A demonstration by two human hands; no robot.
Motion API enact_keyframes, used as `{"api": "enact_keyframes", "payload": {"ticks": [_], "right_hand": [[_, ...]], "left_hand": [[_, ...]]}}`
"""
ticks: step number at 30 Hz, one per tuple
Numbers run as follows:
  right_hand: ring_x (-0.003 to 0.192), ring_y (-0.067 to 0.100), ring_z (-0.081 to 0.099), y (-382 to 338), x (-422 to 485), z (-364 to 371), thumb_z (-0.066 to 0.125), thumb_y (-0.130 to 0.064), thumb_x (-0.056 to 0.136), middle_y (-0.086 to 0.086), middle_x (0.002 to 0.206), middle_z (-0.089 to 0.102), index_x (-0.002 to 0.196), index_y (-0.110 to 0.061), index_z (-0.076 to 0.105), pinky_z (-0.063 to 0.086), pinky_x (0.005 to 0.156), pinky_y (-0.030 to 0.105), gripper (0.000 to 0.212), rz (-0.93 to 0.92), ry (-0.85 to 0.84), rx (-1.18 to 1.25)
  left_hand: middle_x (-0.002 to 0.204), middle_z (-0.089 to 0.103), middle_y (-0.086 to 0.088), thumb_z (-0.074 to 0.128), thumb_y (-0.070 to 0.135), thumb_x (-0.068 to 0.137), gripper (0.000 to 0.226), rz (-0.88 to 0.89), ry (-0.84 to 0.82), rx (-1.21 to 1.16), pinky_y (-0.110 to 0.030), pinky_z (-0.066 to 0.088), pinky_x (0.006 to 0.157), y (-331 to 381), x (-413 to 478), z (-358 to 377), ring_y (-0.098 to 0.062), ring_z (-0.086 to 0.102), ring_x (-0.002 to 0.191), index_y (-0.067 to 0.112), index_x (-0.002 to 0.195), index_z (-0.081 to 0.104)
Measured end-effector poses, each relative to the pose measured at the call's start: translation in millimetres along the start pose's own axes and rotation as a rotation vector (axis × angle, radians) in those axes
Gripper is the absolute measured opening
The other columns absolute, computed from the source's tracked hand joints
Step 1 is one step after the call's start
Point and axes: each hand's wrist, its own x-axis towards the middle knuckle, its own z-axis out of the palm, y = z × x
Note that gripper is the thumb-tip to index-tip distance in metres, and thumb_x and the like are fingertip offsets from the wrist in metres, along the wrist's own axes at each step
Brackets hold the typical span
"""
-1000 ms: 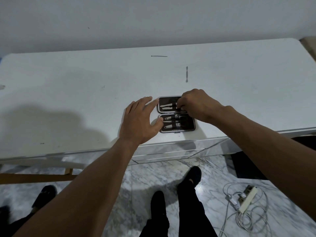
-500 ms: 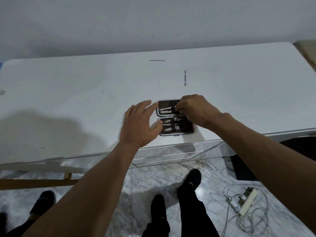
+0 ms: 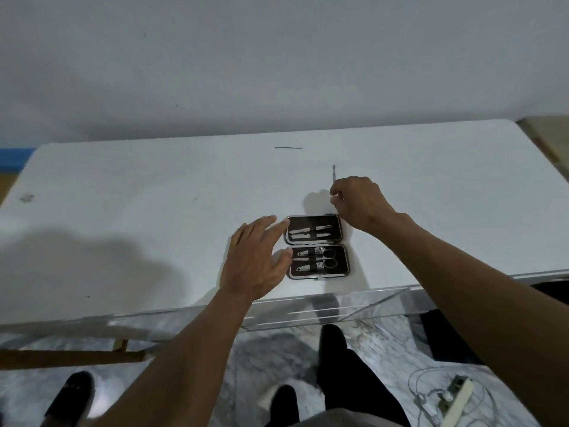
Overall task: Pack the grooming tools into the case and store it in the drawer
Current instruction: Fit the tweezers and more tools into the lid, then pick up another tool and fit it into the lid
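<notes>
The case (image 3: 317, 246) lies open flat near the front edge of the white table (image 3: 123, 211), both dark halves up, thin metal tools strapped in: two slim pieces in the far half, small scissors and two more in the near half. The left hand (image 3: 255, 260) rests spread and empty at the case's 9 o'clock, fingertips touching its rim. The right hand (image 3: 358, 200), at the case's 1 o'clock, is curled with thumb and forefinger pinched at the near end of a thin metal pick (image 3: 333, 173); whether it is already gripped cannot be told. A second thin rod (image 3: 288, 147) lies farther off at 11 o'clock.

The pick is slender, smooth and flat on the table, so it likely needs a fingertip pinch or a tilt at one end to lift. The left hand would do well to keep the light case pinned while the pick slides under a strap. A clear drawer (image 3: 323, 309) sits open below the front edge.
</notes>
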Motion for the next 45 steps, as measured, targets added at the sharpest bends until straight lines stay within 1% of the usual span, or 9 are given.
{"api": "enact_keyframes", "payload": {"ticks": [4, 9, 12, 19, 25, 29, 32, 39, 45], "right_hand": [[0.096, 0.039, 0.063, 4, 33, 2, 0.053, -0.013, 0.093, 0.021, 0.1, 0.069, 0.093, 0.005, 0.064, 0.049, 0.075, 0.036, 0.021, 0.097, 0.032, 0.006], [0.077, 0.035, 0.064, 4, 67, 3, 0.064, -0.014, 0.085, 0.02, 0.085, 0.071, 0.066, -0.007, 0.05, 0.045, 0.064, 0.03, 0.024, 0.231, -0.016, 0.092], [0.079, 0.036, 0.068, -1, 73, 3, 0.058, 0.002, 0.078, 0.02, 0.088, 0.071, 0.078, -0.001, 0.061, 0.057, 0.071, 0.034, 0.005, 0.263, -0.003, 0.104], [0.106, 0.039, 0.06, -11, 76, -1, 0.054, 0.004, 0.084, 0.019, 0.111, 0.059, 0.109, 0.0, 0.056, 0.042, 0.074, 0.035, 0.026, 0.355, -0.025, 0.043], [0.079, 0.033, 0.053, -12, 60, -1, 0.064, -0.005, 0.078, 0.011, 0.086, 0.053, 0.067, -0.009, 0.04, 0.04, 0.066, 0.03, 0.026, 0.327, -0.117, 0.081], [0.08, 0.035, 0.063, -12, 47, 0, 0.062, -0.012, 0.079, 0.012, 0.085, 0.068, 0.078, -0.006, 0.065, 0.044, 0.064, 0.029, 0.006, 0.287, -0.062, 0.198], [0.089, 0.029, 0.066, -10, 29, -6, 0.055, -0.012, 0.086, 0.004, 0.1, 0.072, 0.089, -0.016, 0.074, 0.048, 0.074, 0.029, 0.02, 0.242, 0.008, 0.232], [0.076, 0.02, 0.074, 2, -21, -15, 0.054, -0.015, 0.088, 0.002, 0.081, 0.075, 0.088, -0.009, 0.075, 0.059, 0.084, 0.034, 0.022, 0.269, 0.005, 0.514], [0.069, 0.019, 0.073, 9, -44, -10, 0.064, -0.007, 0.086, 0.004, 0.081, 0.074, 0.09, -0.016, 0.067, 0.061, 0.075, 0.038, 0.01, 0.143, -0.056, 0.452]], "left_hand": [[0.144, 0.048, 0.006, 0.041, 0.044, 0.089, 0.055, 0.015, 0.007, 0.015, -0.039, 0.03, 0.114, -1, 0, 2, -0.013, 0.041, 0.135, 0.03, 0.142, 0.047], [0.144, 0.048, 0.008, 0.045, 0.043, 0.088, 0.054, 0.008, 0.014, 0.016, -0.038, 0.029, 0.114, -2, 1, 3, -0.011, 0.04, 0.135, 0.031, 0.141, 0.047], [0.144, 0.048, 0.009, 0.046, 0.043, 0.088, 0.054, 0.01, 0.016, 0.025, -0.037, 0.03, 0.113, -2, 1, 3, -0.01, 0.04, 0.135, 0.031, 0.141, 0.047], [0.143, 0.048, 0.009, 0.047, 0.042, 0.087, 0.054, 0.005, 0.028, 0.033, -0.038, 0.031, 0.112, -1, 1, 4, -0.01, 0.04, 0.135, 0.032, 0.14, 0.047], [0.143, 0.048, 0.009, 0.046, 0.044, 0.087, 0.054, -0.001, 0.024, 0.028, -0.037, 0.028, 0.114, -1, 0, 3, -0.01, 0.039, 0.135, 0.032, 0.14, 0.047], [0.144, 0.048, 0.009, 0.045, 0.044, 0.087, 0.055, 0.0, 0.015, 0.017, -0.037, 0.027, 0.114, 0, 1, 1, -0.009, 0.038, 0.135, 0.033, 0.141, 0.046], [0.143, 0.048, 0.008, 0.045, 0.045, 0.087, 0.055, -0.004, 0.021, 0.014, -0.039, 0.029, 0.113, 1, 0, 0, -0.01, 0.039, 0.135, 0.032, 0.14, 0.047], [0.142, 0.05, 0.005, 0.046, 0.044, 0.086, 0.055, 0.003, 0.029, 0.021, -0.042, 0.032, 0.112, -1, 1, 3, -0.014, 0.042, 0.133, 0.03, 0.138, 0.049], [0.142, 0.051, 0.004, 0.045, 0.046, 0.085, 0.056, 0.005, 0.037, 0.023, -0.042, 0.03, 0.113, -1, 2, 4, -0.016, 0.043, 0.133, 0.03, 0.139, 0.05]]}}
